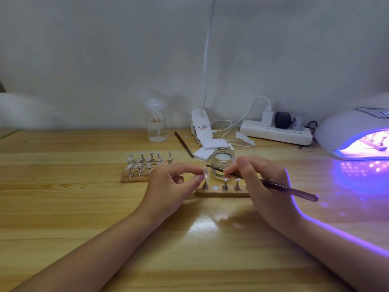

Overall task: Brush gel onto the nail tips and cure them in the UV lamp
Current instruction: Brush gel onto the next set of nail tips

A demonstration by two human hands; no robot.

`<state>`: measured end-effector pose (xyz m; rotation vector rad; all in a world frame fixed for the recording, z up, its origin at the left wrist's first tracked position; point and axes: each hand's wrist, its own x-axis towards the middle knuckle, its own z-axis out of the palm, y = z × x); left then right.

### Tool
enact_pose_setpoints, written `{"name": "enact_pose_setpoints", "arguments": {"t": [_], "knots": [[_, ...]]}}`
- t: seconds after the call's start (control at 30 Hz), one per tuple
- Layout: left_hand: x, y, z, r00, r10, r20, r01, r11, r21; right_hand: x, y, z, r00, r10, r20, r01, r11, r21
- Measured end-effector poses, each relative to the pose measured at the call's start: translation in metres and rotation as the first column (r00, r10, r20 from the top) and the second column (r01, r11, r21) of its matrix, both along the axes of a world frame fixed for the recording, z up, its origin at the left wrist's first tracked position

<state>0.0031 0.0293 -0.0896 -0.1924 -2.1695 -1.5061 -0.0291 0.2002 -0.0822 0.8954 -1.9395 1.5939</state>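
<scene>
Hands met over the wooden counter [63, 207]: the left hand [168, 186] pinched a small metal stand topped by a clear nail tip [204, 170] between thumb and fingertips, its grip pressed together on the stem, while the right hand [263, 186] held a thin brush [273, 185] in a pen-like pinch, the dark bristle end reaching to the nail tip. Just below lay a narrow wooden holder strip [221, 193] with more stands upright in it — one socket showed as a bare round disc. Directly behind the hands stood a small glass jar [222, 163]. To the left sat a second wooden holder [134, 178] crowded with tipped stands. At the right edge the UV lamp [347, 131] glowed violet, with another holder strip visible inside its opening. Farther back were a clear pump bottle [156, 123], a spare brush [183, 144], a white clip lamp [201, 125] and a power strip [275, 132].
</scene>
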Motion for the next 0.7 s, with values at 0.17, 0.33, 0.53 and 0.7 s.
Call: {"name": "enact_pose_setpoints", "arguments": {"t": [0.17,0.33,0.53,0.7], "knots": [[0.0000,0.0006,0.0007,1.000,-0.007,0.006,0.007,1.000,0.009,-0.0018,-0.0009,-0.0028,0.997,0.001,-0.080,0.001,1.000,0.029],[0.0005,-0.0006,0.0000,1.000,-0.010,0.017,0.009,0.999,0.033,-0.0017,-0.0001,-0.0040,0.997,0.010,-0.071,-0.007,0.999,0.042],[0.0012,-0.0009,-0.0002,0.999,-0.015,0.028,0.014,0.999,0.036,0.0012,0.0016,-0.0034,0.998,0.067,-0.019,-0.068,0.997,-0.023],[0.0010,-0.0008,-0.0001,0.999,-0.017,0.032,0.015,0.999,0.035,0.0000,0.0007,-0.0030,0.997,0.059,0.059,-0.053,0.993,-0.107]]}}
